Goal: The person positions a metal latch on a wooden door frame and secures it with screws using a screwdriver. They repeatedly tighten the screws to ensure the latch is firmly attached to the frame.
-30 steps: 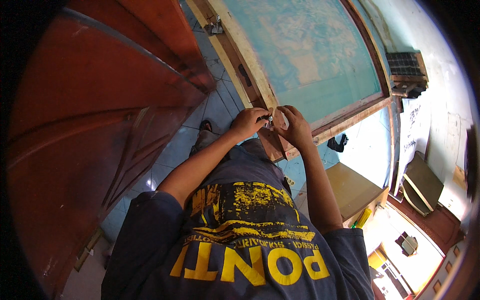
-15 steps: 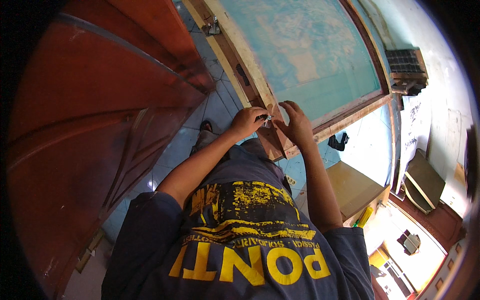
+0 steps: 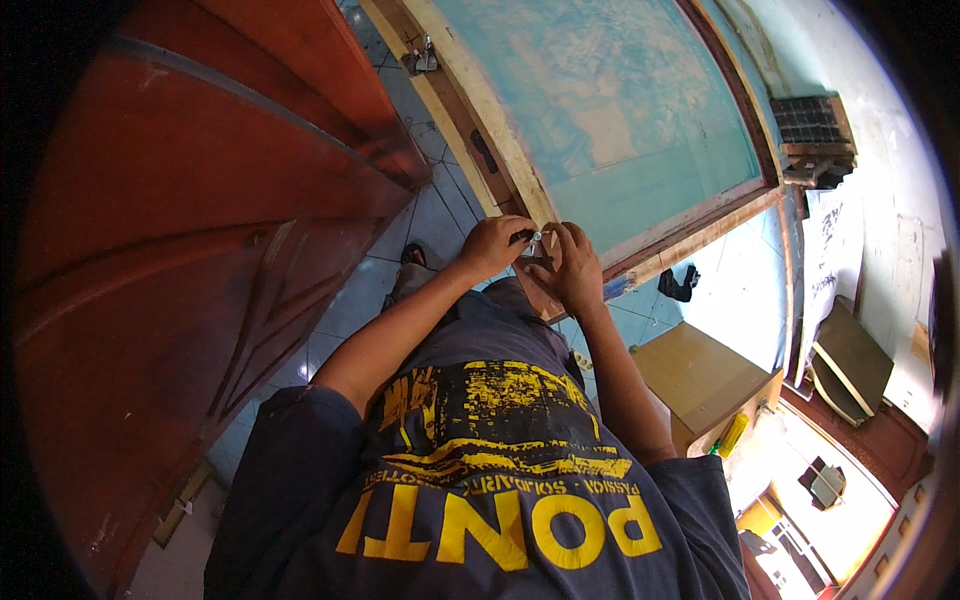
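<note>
A wooden screen-printing frame with teal mesh [image 3: 620, 120] stretches away in front of me. Along its left side runs a wooden bar [image 3: 462, 115] with a metal clamp [image 3: 422, 57] near its far end and a dark slot in it. At the near corner sits a small shiny metal fitting [image 3: 537, 238], perhaps a bolt with a wing nut. My left hand [image 3: 493, 246] has its fingers closed at the fitting's left side. From the right, my right hand [image 3: 574, 268] curls in, its fingers closed around the same fitting. The fingers partly cover the fitting.
Tall reddish-brown wooden panels [image 3: 180, 220] stand close on my left. To the right are a small wooden cabinet [image 3: 705, 380] with a yellow-handled tool [image 3: 735, 432] beside it and a black object [image 3: 678, 284] on the tiled floor [image 3: 350, 285]. Stacked boards [image 3: 850, 360] lean at the far right.
My right hand has moved left and down, from raised, spread fingers beside the corner to closing on the metal fitting. My left hand has stayed in place.
</note>
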A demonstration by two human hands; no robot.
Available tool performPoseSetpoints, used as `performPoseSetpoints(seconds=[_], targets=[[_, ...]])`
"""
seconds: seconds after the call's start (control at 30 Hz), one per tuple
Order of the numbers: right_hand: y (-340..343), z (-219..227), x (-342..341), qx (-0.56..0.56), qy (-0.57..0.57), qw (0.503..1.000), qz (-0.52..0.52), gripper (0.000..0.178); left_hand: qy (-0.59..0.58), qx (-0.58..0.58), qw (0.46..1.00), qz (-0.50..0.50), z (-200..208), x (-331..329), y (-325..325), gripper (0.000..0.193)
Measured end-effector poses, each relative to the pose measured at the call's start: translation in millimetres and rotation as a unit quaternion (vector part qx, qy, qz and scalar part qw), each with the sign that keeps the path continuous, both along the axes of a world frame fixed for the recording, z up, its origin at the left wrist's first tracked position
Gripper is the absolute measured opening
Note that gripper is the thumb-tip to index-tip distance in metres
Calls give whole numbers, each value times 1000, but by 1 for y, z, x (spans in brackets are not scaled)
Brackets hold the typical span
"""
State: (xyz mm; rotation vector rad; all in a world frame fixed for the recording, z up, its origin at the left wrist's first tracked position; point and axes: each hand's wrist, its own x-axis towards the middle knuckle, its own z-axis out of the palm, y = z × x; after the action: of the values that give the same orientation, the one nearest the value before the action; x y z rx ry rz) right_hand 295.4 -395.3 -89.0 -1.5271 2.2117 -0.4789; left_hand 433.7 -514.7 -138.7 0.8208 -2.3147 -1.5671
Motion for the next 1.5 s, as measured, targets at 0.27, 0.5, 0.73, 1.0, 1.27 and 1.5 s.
performPoseSetpoints(seconds=[0.27, 0.5, 0.73, 1.0, 1.27, 1.5], targets=[[2, -13, -2, -93, -12, 995, -44, 45, 5, -2, 1000, -3, -3, 2, 0, 29], [-18, -15, -19, -51, -21, 998, -43, 25, 9, -9, 1000, 2, -5, 2, 1, 28], [-30, 0, -1, -1, -155, 979, -132, 29, 15, -9, 1000, 8, -4, 1, 2, 30], [-27, -3, 1, -131, -133, 981, -60, 37, 1, -1, 1000, 11, -18, 2, 3, 31], [-10, 4, -11, -91, 19, 992, -80, 36, 2, -3, 1000, 15, -9, 2, 4, 27], [-12, 13, -4, -95, 15, 995, -8, 49, 2, 4, 1000, 23, -11, 3, 8, 29]])
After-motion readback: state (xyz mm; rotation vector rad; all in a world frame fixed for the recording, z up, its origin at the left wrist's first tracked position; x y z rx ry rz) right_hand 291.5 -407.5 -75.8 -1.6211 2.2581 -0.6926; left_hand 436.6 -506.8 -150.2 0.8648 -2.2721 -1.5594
